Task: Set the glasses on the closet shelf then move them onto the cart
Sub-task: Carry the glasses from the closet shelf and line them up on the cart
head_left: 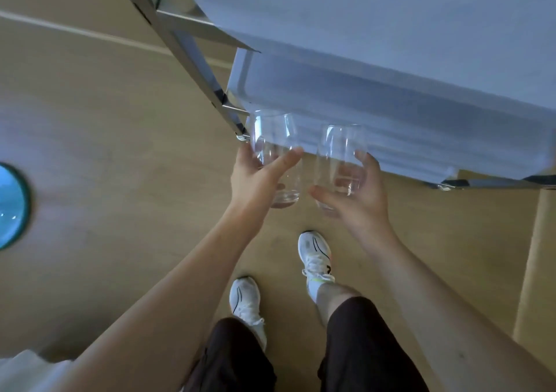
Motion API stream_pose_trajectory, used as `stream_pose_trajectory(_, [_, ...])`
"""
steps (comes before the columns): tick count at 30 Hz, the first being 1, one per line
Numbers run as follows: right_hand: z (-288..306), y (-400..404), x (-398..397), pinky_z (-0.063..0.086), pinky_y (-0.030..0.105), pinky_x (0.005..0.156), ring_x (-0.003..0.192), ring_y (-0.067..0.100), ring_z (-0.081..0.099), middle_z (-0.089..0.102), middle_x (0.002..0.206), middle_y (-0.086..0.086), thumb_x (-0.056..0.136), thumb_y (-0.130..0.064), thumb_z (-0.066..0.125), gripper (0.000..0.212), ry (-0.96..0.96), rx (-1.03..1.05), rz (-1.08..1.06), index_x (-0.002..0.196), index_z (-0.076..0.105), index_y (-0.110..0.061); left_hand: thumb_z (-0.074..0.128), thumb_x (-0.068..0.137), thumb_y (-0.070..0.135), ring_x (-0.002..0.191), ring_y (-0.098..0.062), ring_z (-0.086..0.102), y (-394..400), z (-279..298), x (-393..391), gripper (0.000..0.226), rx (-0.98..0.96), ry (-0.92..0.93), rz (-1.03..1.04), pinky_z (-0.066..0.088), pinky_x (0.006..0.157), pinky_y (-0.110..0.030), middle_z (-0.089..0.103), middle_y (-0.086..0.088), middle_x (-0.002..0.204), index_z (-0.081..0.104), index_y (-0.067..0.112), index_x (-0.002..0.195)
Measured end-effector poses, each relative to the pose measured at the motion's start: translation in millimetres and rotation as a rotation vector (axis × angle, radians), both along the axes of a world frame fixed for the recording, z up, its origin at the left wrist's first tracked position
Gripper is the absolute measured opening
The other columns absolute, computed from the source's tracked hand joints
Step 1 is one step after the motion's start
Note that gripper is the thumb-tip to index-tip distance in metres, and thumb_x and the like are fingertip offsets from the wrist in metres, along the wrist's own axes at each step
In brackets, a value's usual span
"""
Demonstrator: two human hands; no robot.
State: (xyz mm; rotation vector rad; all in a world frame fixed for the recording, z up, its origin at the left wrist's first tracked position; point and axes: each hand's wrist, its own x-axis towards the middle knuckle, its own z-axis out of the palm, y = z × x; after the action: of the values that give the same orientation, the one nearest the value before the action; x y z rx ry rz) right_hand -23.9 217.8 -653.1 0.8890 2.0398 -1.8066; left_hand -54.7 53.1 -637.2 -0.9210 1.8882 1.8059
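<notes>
I carry two clear drinking glasses in front of me above the floor. My left hand (255, 181) grips the left glass (275, 139) around its lower half, thumb across the front. My right hand (358, 196) grips the right glass (341, 148) the same way. Both glasses tilt slightly away from me, side by side and apart. Just beyond them stands the cart (361, 30), with a pale blue-white top tray and a lower tray (391, 112) on a shiny metal frame (192, 57).
A wooden floor (120, 106) runs under everything. A round teal glass-topped object (12, 205) sits at the left edge. A tan vertical board (535, 256) stands at the right. My white shoes (316, 259) and dark trousers are below my hands.
</notes>
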Motion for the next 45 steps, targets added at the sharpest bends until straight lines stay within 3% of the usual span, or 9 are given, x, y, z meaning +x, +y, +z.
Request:
stream_pose_trajectory(7, [-33.6, -8.9, -28.3, 0.061, 0.034, 0.061, 0.11, 0.016, 0.062, 0.055, 0.125, 0.001, 0.065, -0.017, 0.095, 0.096, 0.172, -0.009, -0.036, 0.141, 0.038, -0.032, 0.088, 0.074, 0.037, 0.087, -0.015, 0.074, -0.2, -34.7, -41.4, 0.061, 0.067, 0.195, -0.051, 0.062, 0.067, -0.038, 0.07, 0.0, 0.11, 0.056, 0.018, 0.122])
stream_pose_trajectory(12, [-44.8, 0.6, -53.4, 0.058, 0.027, 0.054, 0.11, 0.016, 0.061, 0.056, 0.124, 0.003, 0.068, -0.012, 0.093, 0.093, 0.331, -0.007, -0.097, 0.143, 0.038, -0.028, 0.086, 0.071, 0.045, 0.102, -0.015, 0.071, 5.4, -45.1, -68.2, 0.069, 0.056, 0.359, -0.124, 0.062, 0.085, -0.044, 0.069, 0.0, 0.115, 0.053, 0.02, 0.125])
stream_pose_trajectory(15, [-53.7, 9.3, -64.9, 0.06, 0.032, 0.057, 0.111, 0.018, 0.061, 0.055, 0.126, 0.005, 0.068, -0.011, 0.093, 0.093, 0.447, -0.013, -0.119, 0.141, 0.038, -0.03, 0.086, 0.071, 0.044, 0.1, -0.015, 0.071, 12.8, -51.2, -79.9, 0.064, 0.095, 0.463, -0.148, 0.061, 0.086, -0.043, 0.07, 0.0, 0.114, 0.053, 0.023, 0.122])
stream_pose_trajectory(19, [-71.7, 20.3, -77.4, 0.054, 0.021, 0.053, 0.11, 0.02, 0.062, 0.056, 0.125, 0.005, 0.066, -0.011, 0.093, 0.093, 0.596, 0.017, -0.143, 0.139, 0.038, -0.03, 0.086, 0.078, 0.037, 0.1, -0.017, 0.071, 23.6, -67.8, -91.6, 0.059, 0.135, 0.605, -0.197, 0.061, 0.084, -0.042, 0.069, -0.001, 0.115, 0.053, 0.02, 0.124])
stream_pose_trajectory(25, [-98.1, 35.2, -91.9, 0.058, 0.03, 0.057, 0.112, 0.02, 0.062, 0.056, 0.122, 0.003, 0.064, -0.014, 0.095, 0.092, 0.674, 0.082, -0.16, 0.134, 0.038, -0.034, 0.086, 0.069, 0.039, 0.098, -0.017, 0.071, 38.7, -94.6, -105.3, 0.061, 0.185, 0.681, -0.237, 0.061, 0.085, -0.045, 0.068, 0.001, 0.107, 0.053, 0.022, 0.117])
stream_pose_trajectory(28, [-104.1, 43.6, -96.9, 0.057, 0.024, 0.056, 0.11, 0.016, 0.062, 0.056, 0.123, 0.002, 0.065, -0.015, 0.095, 0.093, 0.687, 0.109, -0.183, 0.137, 0.038, -0.031, 0.085, 0.066, 0.041, 0.097, -0.014, 0.072, 46.1, -102.4, -109.9, 0.062, 0.168, 0.68, -0.263, 0.061, 0.086, -0.045, 0.068, -0.001, 0.108, 0.053, 0.023, 0.116])
stream_pose_trajectory(35, [-121.5, 73.6, -117.4, 0.049, 0.013, 0.081, 0.111, 0.01, 0.058, 0.059, 0.12, -0.002, 0.06, -0.024, 0.098, 0.096, 0.797, 0.273, -0.227, 0.134, 0.037, -0.032, 0.087, 0.071, 0.042, 0.093, -0.015, 0.07, 73.1, -114.6, -132.3, 0.057, 0.12, 0.8, -0.3, 0.06, 0.084, -0.038, 0.067, -0.007, 0.116, 0.051, 0.029, 0.113])
stream_pose_trajectory(41, [-131.4, 109.9, -138.0, 0.055, 0.034, 0.093, 0.107, 0.012, 0.062, 0.056, 0.122, -0.002, 0.056, -0.023, 0.098, 0.099, 0.833, 0.33, -0.265, 0.134, 0.038, -0.033, 0.087, 0.064, 0.051, 0.115, -0.009, 0.062, 110.6, -132.7, -151.4, 0.072, 0.108, 0.886, -0.293, 0.055, 0.095, -0.046, 0.059, 0.008, 0.124, 0.046, 0.036, 0.122])
stream_pose_trajectory(45, [-135.7, 133.9, -155.2, 0.054, 0.036, 0.094, 0.104, 0.013, 0.062, 0.057, 0.115, -0.001, 0.053, -0.022, 0.099, 0.101, 0.845, 0.421, -0.239, 0.133, 0.039, -0.034, 0.085, 0.067, 0.045, 0.119, -0.002, 0.057, 138.6, -137.2, -167.9, 0.075, 0.102, 0.947, -0.324, 0.048, 0.091, -0.026, 0.057, 0.012, 0.128, 0.044, 0.034, 0.128])
